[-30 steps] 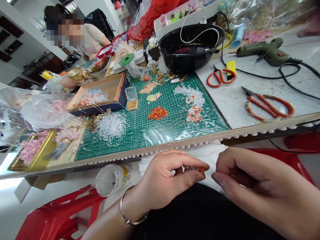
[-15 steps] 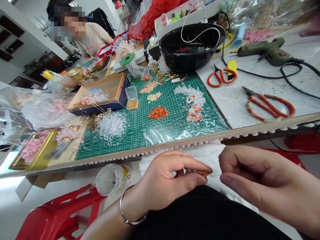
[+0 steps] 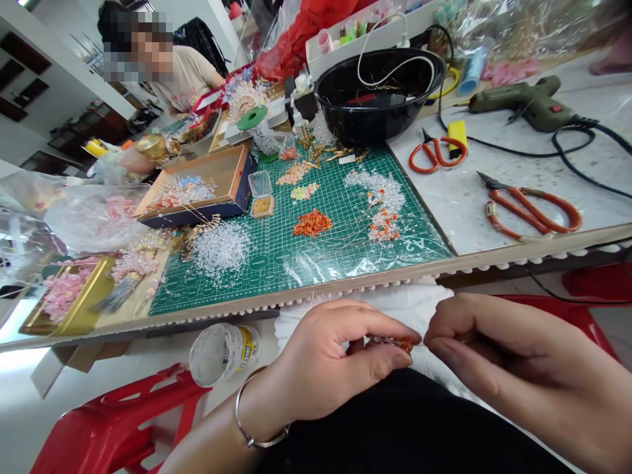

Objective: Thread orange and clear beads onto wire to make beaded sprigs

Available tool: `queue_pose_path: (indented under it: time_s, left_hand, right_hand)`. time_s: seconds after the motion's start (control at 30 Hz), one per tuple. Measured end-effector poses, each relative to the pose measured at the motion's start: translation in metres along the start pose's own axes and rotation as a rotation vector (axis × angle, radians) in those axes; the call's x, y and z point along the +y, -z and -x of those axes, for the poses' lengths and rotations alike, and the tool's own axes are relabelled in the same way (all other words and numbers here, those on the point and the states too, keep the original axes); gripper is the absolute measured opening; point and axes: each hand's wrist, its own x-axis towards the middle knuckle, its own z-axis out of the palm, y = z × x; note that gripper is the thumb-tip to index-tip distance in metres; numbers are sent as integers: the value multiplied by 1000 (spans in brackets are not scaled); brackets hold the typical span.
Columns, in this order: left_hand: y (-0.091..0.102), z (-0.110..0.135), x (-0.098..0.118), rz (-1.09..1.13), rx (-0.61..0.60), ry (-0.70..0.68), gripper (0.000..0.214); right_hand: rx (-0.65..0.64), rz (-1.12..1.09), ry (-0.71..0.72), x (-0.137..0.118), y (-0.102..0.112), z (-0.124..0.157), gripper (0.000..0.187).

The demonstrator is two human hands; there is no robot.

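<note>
Between the thumb and fingers of my left hand (image 3: 340,359) is a small cluster of clear and orange beads (image 3: 402,343), mostly covered by the fingers. My right hand (image 3: 523,368) is close beside it, thumb and forefinger pinched together; what they hold, if anything, is too fine to make out. Both hands are above my lap, in front of the table edge. On the green cutting mat (image 3: 281,263) beyond them lie a pile of orange beads (image 3: 313,223), a heap of clear beads (image 3: 222,249) and some wired clear-and-orange bead sprays (image 3: 384,225).
Red-handled pliers (image 3: 536,207), small scissors (image 3: 437,155) and a green glue gun (image 3: 526,104) lie on the right. A black basin (image 3: 378,99) stands behind the mat. At left are an open box (image 3: 197,204) and a red stool (image 3: 123,421). A person (image 3: 185,76) sits across.
My right hand has moved slightly left, so its pinched fingertips are nearer the bead cluster. The left hand has hardly shifted and keeps its hold.
</note>
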Motion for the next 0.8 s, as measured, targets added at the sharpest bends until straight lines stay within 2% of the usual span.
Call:
queue_pose_path:
  time_s: [0.23, 0.37, 0.5, 0.6, 0.8]
  left_hand:
    - [-3, 0, 4, -27, 51, -43, 18]
    - [-4, -1, 4, -49, 38, -69, 18]
    - [-4, -1, 4, -91, 62, -109, 19]
    - [-5, 0, 5, -136, 89, -144, 17]
    - [-5, 1, 5, -170, 96, -118, 17]
  right_hand:
    - [-30, -30, -28, 2, 0, -1, 30]
    - [16, 32, 70, 4, -4, 3, 26]
    - [118, 181, 273, 3, -8, 1, 12]
    - [130, 305, 385, -1, -9, -4, 7]
    - [125, 316, 362, -1, -12, -5, 7]
